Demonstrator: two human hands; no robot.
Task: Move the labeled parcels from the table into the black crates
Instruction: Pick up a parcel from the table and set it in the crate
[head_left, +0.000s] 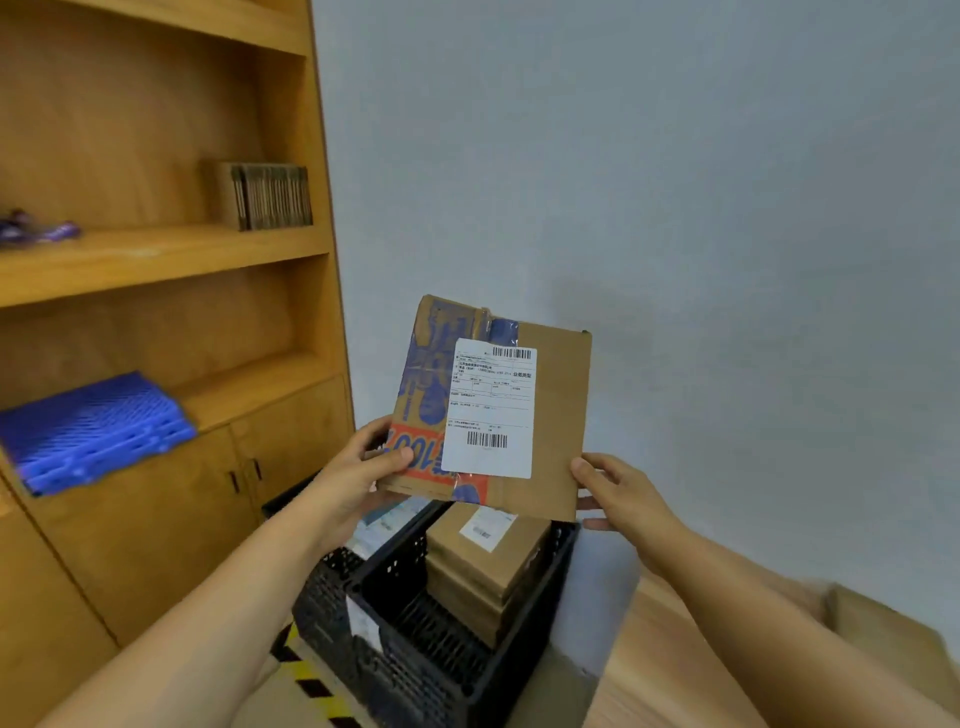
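Observation:
A flat brown cardboard parcel (556, 415) with a white shipping label, blue print and an orange band is held up in the air above the black crates. My left hand (358, 473) grips its lower left corner, thumb on the front. At the lower right edge my right hand (618, 488) holds it, with fingers behind the cardboard. Below stands a black crate (457, 670) with two stacked labeled boxes (488, 561) inside. A second black crate (291, 499) lies behind it, mostly hidden, with light parcels showing.
A wooden shelf unit (156, 249) with cabinet doors fills the left; on it are folded blue crates (93, 431) and a row of cardboard pieces (270, 195). The wooden table (675, 670) is at lower right with a brown box (893, 639). Yellow-black tape (311, 680) marks the floor.

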